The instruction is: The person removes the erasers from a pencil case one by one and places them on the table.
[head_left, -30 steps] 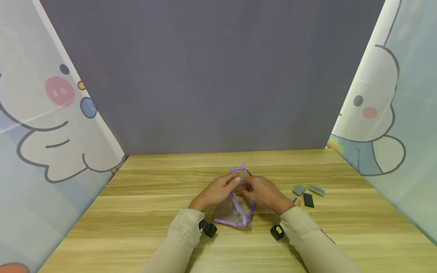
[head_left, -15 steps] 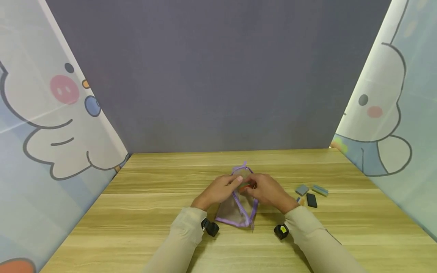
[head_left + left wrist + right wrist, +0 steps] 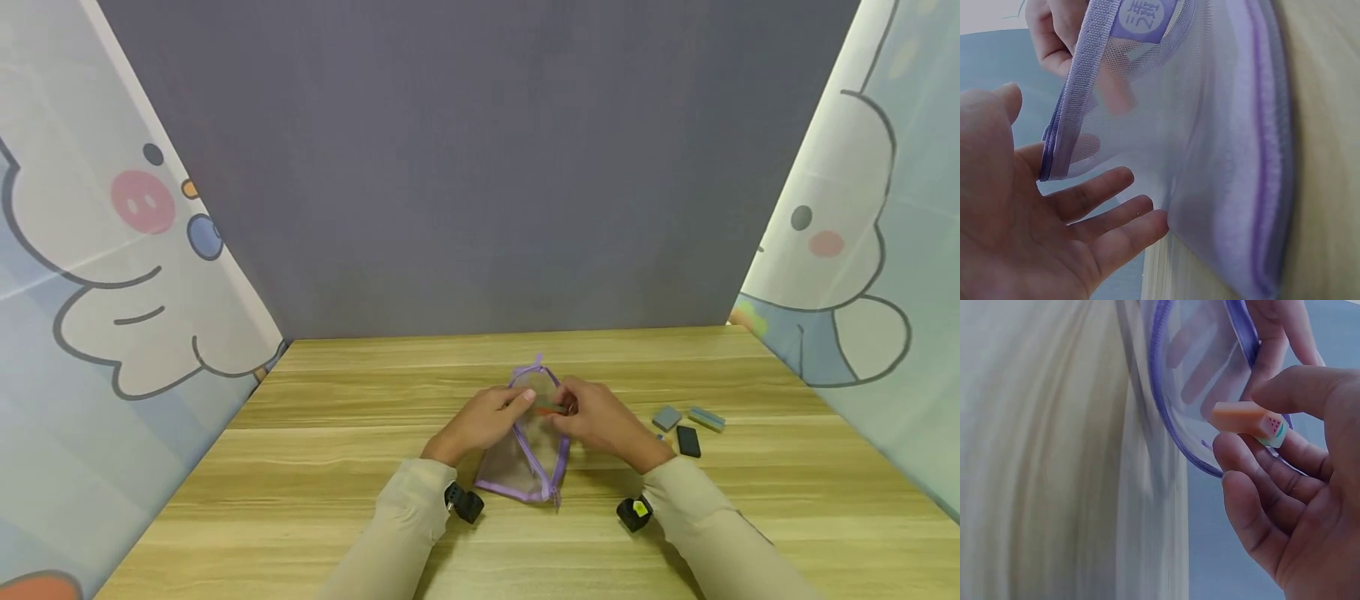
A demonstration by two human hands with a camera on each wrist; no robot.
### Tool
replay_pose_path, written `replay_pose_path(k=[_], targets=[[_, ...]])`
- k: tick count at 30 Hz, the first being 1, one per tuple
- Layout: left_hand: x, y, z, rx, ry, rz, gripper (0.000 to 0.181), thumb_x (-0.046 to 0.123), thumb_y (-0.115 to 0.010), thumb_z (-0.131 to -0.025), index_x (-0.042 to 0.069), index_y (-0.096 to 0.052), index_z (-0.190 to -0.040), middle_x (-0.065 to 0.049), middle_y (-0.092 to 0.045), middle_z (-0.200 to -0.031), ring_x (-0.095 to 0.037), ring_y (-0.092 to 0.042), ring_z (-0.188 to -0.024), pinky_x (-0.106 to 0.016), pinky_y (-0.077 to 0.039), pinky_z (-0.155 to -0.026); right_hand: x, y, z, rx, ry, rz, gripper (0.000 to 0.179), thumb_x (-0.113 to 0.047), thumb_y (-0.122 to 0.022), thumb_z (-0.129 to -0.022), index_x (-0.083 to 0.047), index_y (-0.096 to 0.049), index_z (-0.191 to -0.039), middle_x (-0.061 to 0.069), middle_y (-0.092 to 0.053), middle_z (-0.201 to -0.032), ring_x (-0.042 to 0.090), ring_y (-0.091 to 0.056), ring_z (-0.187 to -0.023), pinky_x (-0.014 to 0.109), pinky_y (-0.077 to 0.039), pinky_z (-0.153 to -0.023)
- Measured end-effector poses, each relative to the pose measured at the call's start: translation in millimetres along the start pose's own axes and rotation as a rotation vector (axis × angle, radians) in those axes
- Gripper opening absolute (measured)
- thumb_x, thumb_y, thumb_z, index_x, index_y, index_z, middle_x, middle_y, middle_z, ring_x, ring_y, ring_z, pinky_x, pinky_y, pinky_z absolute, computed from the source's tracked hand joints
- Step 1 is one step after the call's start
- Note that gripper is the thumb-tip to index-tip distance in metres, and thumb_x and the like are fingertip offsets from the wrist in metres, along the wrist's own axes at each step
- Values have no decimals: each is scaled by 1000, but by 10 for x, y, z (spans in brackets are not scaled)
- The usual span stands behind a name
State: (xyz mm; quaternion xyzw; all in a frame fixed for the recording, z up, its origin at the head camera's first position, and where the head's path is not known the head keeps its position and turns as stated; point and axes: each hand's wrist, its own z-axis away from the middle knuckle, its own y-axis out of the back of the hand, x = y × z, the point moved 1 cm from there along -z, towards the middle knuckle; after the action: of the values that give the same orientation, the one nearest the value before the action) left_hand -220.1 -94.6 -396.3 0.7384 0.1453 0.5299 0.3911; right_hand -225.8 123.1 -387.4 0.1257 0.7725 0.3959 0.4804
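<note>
A mesh pouch (image 3: 506, 467) with lilac zip edging stands with its mouth spread on the wooden table. At that mouth my left hand (image 3: 483, 427) holds the rim, index finger inside and the other fingers outside against the mesh. In the left wrist view a lilac label (image 3: 1141, 19) shows near the pouch's zip. My right hand (image 3: 597, 423) pinches a small orange eraser (image 3: 1241, 417) with a watermelon print on its end. The eraser overlaps the pouch opening in the right wrist view, with the thumb above it and fingers beneath.
To the right lie a grey block (image 3: 667, 418), a blue-grey block (image 3: 707, 419) and a black block (image 3: 688, 442). A small blue item (image 3: 660, 437) peeks out beside the right forearm. A dark panel (image 3: 480, 167) rises behind the table (image 3: 360, 383), with printed cloths at both sides.
My right hand has drawn a little to the right with the eraser, and its wrist now hides more of the blue-and-orange item. The left hand stays at the pouch rim. The view has shifted slightly.
</note>
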Motion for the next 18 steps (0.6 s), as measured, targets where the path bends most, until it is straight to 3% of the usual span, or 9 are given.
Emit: replay_pose_path(k=[10, 18], targets=[[20, 5, 18, -17, 36, 4, 62, 59, -32, -105, 18, -60, -141, -1, -62, -134, -21, -57, -122, -43, -46, -101, 10, 54, 29, -15, -12, -31, 17, -16, -74, -90, -9, -61, -98, -2, -64, -84, 13, -60, -74, 31, -51, -63], [22, 11, 22, -19, 38, 12, 65, 59, -32, -105, 14, -57, -144, -5, -58, -140, -25, -55, -127, -46, -44, -104, 21, 108, 70, 6, 9, -19, 19, -22, -74, -92, -10, -62, -98, -4, -63, -84, 12, -59, -73, 29, -50, -63]])
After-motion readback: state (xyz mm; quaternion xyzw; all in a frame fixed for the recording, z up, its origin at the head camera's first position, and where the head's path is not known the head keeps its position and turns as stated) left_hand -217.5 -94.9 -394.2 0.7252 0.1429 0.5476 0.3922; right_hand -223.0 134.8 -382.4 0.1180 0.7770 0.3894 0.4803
